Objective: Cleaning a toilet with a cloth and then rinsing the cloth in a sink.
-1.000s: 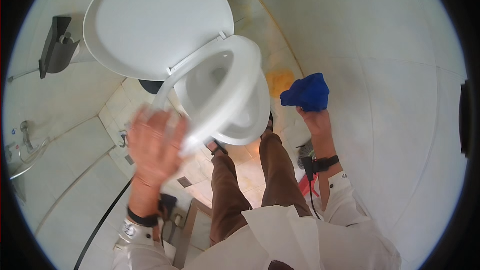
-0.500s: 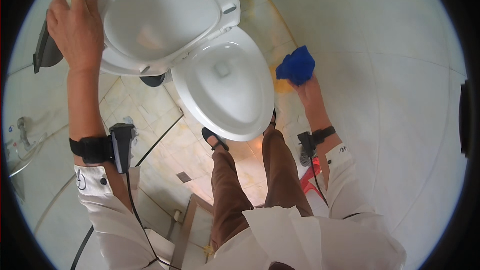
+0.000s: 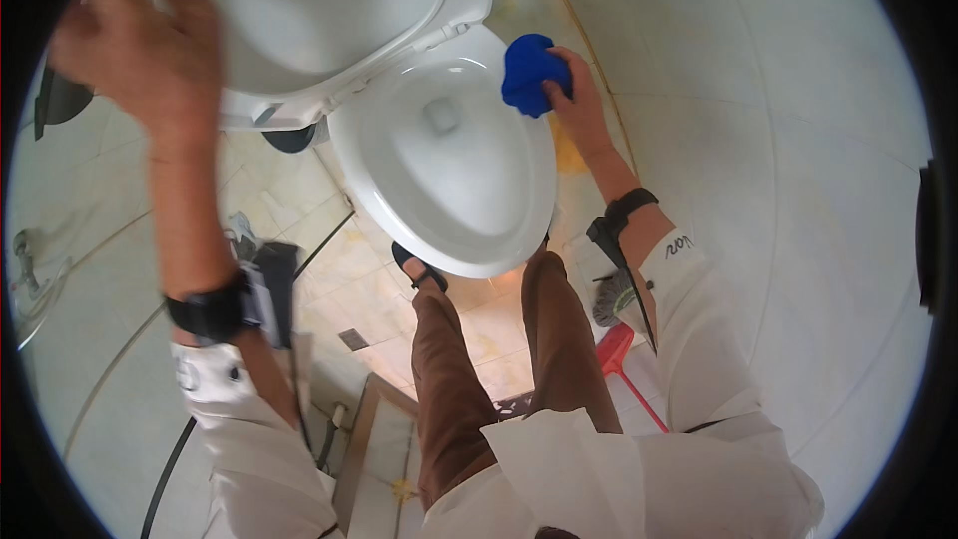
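A white toilet bowl (image 3: pixel 539 190) stands in front of me with a little water at its bottom. Its white seat and lid (image 3: pixel 329 10) are raised at the upper left. In my right hand (image 3: pixel 581 105) a bunched blue cloth (image 3: pixel 531 75) is gripped, held over the right rim of the bowl, fingers and thumb around its right side. My left hand (image 3: pixel 150 55) is by the left edge of the raised seat and lid; motion smears its fingers, so whether it touches them is unclear.
On the floor at the right lie a grey round brush (image 3: pixel 609 299) and a red long-handled tool (image 3: pixel 619 347). A dark rounded object (image 3: pixel 289 138) sits behind the bowl. A tap (image 3: pixel 27 260) is on the left wall; a tiled wall (image 3: pixel 728 140) rises at the right.
My right hand has lifted the blue cloth up and left, from beside the bowl to over its rim. My left hand has shifted slightly and become blurred. The view has moved a little.
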`<state>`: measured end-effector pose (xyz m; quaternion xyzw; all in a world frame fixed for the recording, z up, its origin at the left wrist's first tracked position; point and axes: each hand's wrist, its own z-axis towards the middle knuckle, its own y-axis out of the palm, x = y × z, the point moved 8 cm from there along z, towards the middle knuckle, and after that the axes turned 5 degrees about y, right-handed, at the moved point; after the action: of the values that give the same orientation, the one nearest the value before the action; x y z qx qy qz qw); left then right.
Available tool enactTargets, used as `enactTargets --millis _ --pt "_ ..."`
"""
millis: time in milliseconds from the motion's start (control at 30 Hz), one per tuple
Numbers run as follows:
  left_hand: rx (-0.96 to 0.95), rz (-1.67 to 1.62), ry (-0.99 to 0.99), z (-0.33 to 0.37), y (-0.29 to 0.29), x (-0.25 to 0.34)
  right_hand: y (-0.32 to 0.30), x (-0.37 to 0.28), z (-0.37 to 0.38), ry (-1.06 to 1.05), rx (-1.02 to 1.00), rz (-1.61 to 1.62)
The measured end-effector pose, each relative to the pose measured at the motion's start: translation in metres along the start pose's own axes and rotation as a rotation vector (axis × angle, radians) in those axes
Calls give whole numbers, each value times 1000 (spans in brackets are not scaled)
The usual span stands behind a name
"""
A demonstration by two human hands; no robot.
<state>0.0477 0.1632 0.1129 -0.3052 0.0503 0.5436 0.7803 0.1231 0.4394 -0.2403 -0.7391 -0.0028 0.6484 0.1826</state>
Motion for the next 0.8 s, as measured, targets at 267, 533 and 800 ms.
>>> enactTargets --millis 267,533,800 --pt "-856 -1104 -839 -233 65 255 17 9 -22 -224 -58 -377" --pt "-619 -1254 -1353 -262 118 282 1 -17 -8 -62 45 -290" --pt "-716 -1291 -1864 -272 123 299 -1 -19 4 -72 68 -395"
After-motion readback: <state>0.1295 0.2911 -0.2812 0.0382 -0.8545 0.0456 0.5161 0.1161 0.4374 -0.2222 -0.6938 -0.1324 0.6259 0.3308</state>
